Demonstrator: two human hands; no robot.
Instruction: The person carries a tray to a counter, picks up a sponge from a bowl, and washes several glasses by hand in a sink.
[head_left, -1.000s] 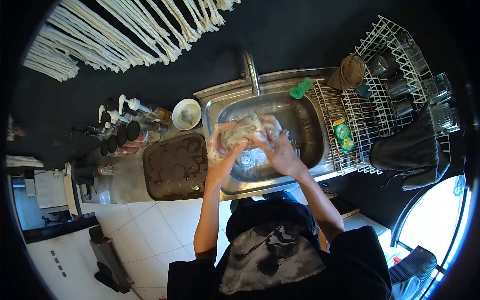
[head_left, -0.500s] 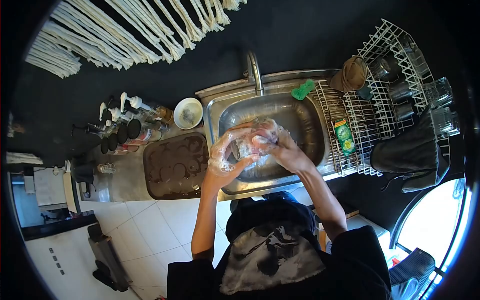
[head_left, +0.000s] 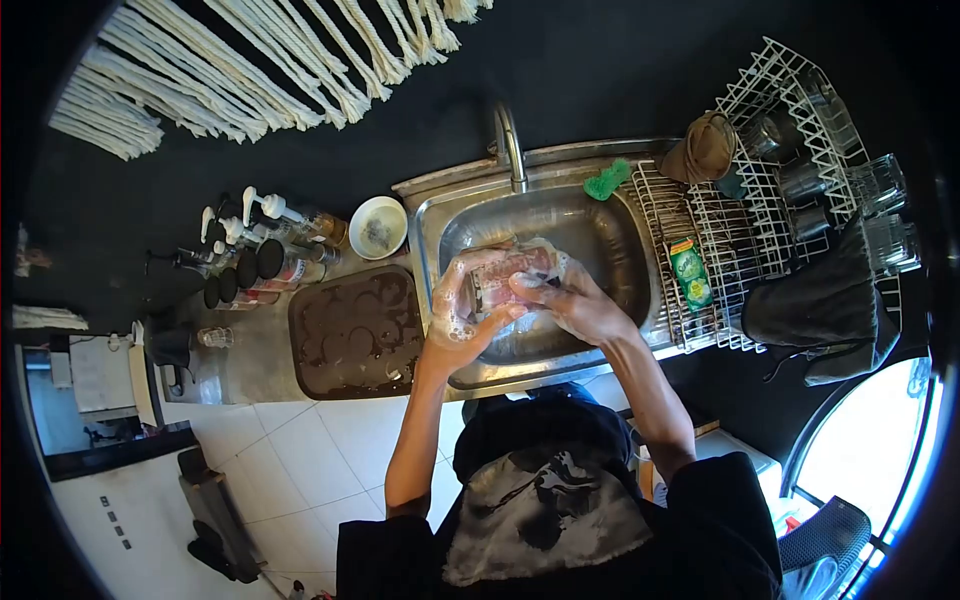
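Holds a sudsy, glass-like vessel (head_left: 495, 283) over the sink (head_left: 520, 212), directly between left hand (head_left: 452, 308) and right hand (head_left: 583, 302), touching both, neither nearer. Seems to have its long axis running roughly left to right. Has left fingers half-curled around the left end, right fingers bent over the right, thumb across; cannot tell how firmly. Leaves open room beyond and rightward, near rim close by the wrists, faucet (head_left: 510, 150) at the far edge.
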